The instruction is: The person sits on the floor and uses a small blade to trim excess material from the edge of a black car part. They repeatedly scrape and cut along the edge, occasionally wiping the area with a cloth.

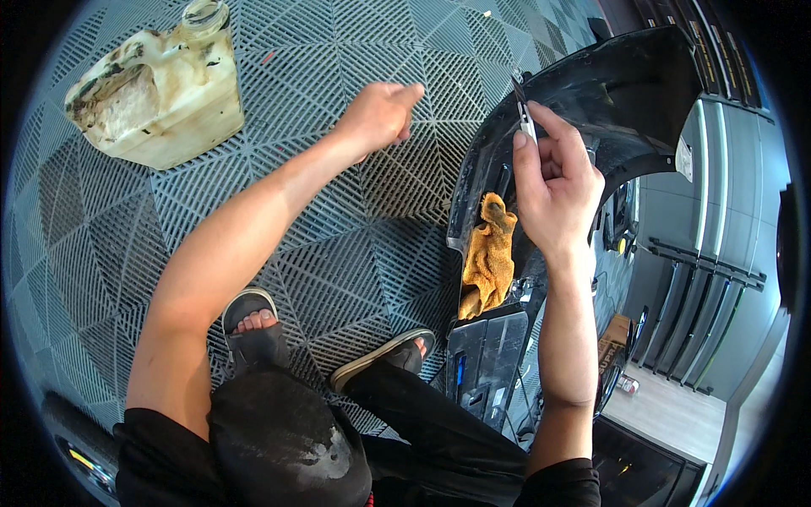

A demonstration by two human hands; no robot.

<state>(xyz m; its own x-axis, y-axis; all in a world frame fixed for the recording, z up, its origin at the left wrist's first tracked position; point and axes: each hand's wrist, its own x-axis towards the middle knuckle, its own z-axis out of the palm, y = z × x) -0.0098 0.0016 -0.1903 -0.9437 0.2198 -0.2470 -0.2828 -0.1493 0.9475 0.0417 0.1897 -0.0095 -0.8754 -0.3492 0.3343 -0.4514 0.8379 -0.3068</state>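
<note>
My right hand (557, 182) holds a box cutter (525, 120) between thumb and fingers, its blade pointing up and away. Beneath that hand is a large black car bumper (625, 80) with dusty surfaces. A crumpled orange cloth (488, 262) lies on the bumper, just left of my right wrist. Out over the floor, my left hand (378, 117) is closed, its fingers curled toward the thumb. Whatever may be in its fingers is hidden or too small to see. The left hand is apart from the bumper.
A stained, whitish plastic jug (182, 101) stands at the far left on the grey grated floor tiles (325, 279). My sandalled feet are near the middle below. Rails hold black rods (705, 313) at the right, near a cardboard box (612, 338). A tyre (80, 439) shows at lower left.
</note>
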